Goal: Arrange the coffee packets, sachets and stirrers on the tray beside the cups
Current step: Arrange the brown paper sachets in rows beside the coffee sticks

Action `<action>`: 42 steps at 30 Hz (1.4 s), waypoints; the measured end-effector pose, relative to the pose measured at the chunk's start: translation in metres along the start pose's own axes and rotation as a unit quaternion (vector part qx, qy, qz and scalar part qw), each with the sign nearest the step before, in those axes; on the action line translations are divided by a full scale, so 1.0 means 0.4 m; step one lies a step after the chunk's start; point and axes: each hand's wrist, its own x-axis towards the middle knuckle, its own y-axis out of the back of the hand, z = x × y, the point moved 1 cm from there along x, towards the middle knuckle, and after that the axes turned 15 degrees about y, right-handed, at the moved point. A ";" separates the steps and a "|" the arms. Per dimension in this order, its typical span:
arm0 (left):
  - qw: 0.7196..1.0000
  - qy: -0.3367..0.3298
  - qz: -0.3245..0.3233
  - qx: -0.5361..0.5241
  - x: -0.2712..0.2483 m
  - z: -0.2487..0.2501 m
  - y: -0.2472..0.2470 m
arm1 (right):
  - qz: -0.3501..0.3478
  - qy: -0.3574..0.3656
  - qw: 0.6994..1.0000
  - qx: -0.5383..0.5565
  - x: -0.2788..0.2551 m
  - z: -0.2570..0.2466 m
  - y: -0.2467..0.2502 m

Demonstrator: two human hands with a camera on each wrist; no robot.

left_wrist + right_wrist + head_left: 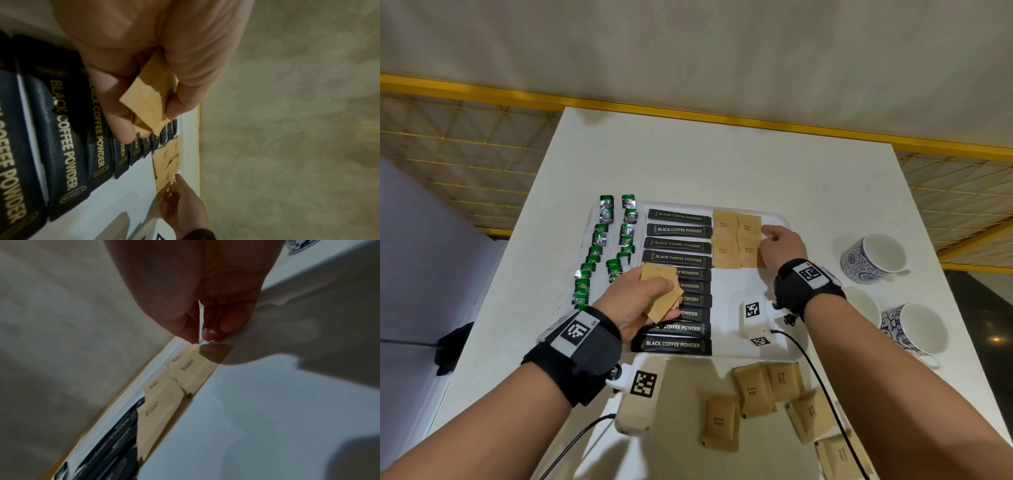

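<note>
Brown sugar sachets (661, 294) sat pinched in the left hand (640, 301) above the coffee sticks (678, 245), left of the tray's (743, 301) sachet block (736, 243), where the right hand (782, 245), fingertips drawn together, was pinching a sachet's far right corner.

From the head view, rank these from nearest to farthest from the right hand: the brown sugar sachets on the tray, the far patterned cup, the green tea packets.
Measured from the right hand:
1. Brown sugar sachets on the tray: right at its fingertips, to its left.
2. Far patterned cup: off the tray, to its right.
3. Green tea packets: beyond the tray's left edge, past the black coffee packets.
</note>
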 end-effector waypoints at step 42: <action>0.999 -0.004 -0.024 0.023 -0.063 -0.019 -0.016 | -0.039 -0.015 0.957 0.287 -0.219 -0.039 -0.008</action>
